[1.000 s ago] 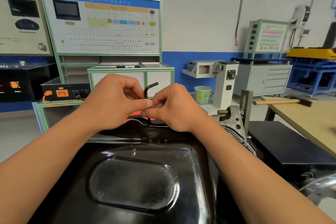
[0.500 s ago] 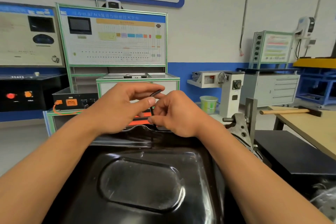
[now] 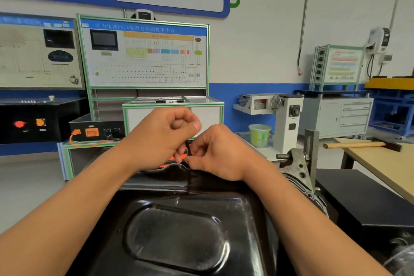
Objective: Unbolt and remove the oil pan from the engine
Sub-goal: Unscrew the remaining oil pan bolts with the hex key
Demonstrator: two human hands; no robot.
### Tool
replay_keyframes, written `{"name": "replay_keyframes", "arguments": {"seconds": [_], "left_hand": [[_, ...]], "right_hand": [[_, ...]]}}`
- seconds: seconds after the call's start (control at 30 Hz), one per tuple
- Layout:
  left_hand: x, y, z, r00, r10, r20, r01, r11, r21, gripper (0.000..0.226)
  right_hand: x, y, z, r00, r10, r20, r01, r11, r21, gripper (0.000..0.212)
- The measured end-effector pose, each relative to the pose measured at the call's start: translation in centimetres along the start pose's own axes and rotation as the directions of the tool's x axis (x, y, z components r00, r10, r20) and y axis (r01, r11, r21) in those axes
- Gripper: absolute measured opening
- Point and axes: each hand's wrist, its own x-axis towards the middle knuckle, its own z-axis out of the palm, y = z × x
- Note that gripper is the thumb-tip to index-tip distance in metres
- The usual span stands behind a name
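A glossy black oil pan (image 3: 179, 233) with an oval raised panel fills the lower middle, bottom side up on the engine. At its far rim stands a thin black hex key (image 3: 188, 152), upright. My left hand (image 3: 161, 139) curls over the key's upper end, which is hidden inside the fist. My right hand (image 3: 215, 152) pinches the shaft lower down with its fingertips. The bolt under the key is hidden behind my hands.
A grey metal engine stand bracket (image 3: 298, 168) with a threaded stud rises right of the pan. A wooden table (image 3: 380, 159) with a hammer (image 3: 360, 145) is at far right. Training panels (image 3: 143, 56) and a green cup (image 3: 259, 134) stand behind.
My left hand has closed from a thumb-and-finger pinch into a fist over the key's bent top, which showed before. The view has tilted upward.
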Motion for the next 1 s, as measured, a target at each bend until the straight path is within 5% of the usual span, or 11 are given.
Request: {"name": "replay_keyframes", "arguments": {"seconds": [0.3,0.5,0.6,0.67,0.77,0.87,1.0], "left_hand": [[-0.5,0.3,1.0,0.971,0.219,-0.100,-0.154,0.885,0.440,0.025],[-0.3,0.2,1.4,0.980,0.169,-0.106,-0.104,0.887,0.450,0.015],[-0.1,0.3,1.5,0.986,0.030,-0.162,0.023,0.949,0.314,0.019],[0.0,0.4,1.1,0.969,-0.171,-0.179,0.179,0.983,0.030,0.029],[-0.7,1.0,0.1,0.932,-0.355,0.065,0.350,0.844,-0.407,0.033],[-1.3,1.3,-0.3,0.913,-0.282,0.296,0.389,0.818,-0.423,0.028],[-1.4,1.0,-1.2,0.932,-0.233,0.277,0.325,0.876,-0.357,0.028]], "right_hand": [[-0.3,-0.3,0.0,0.999,-0.033,-0.040,0.034,0.999,0.022,0.035],[-0.3,0.1,0.2,0.998,-0.044,-0.042,0.045,0.999,0.027,0.029],[-0.3,0.2,0.3,0.999,-0.039,-0.033,0.039,0.999,0.022,0.032],[-0.3,0.3,0.3,0.998,-0.030,-0.051,0.031,0.999,0.031,0.033],[-0.3,0.6,0.2,0.997,-0.010,-0.078,0.014,0.999,0.049,0.031],[-0.3,0.8,-0.1,0.996,0.002,-0.090,0.001,0.999,0.036,0.019],[-0.2,0.8,-0.2,0.998,0.011,-0.060,-0.006,0.997,0.074,0.027]]}}
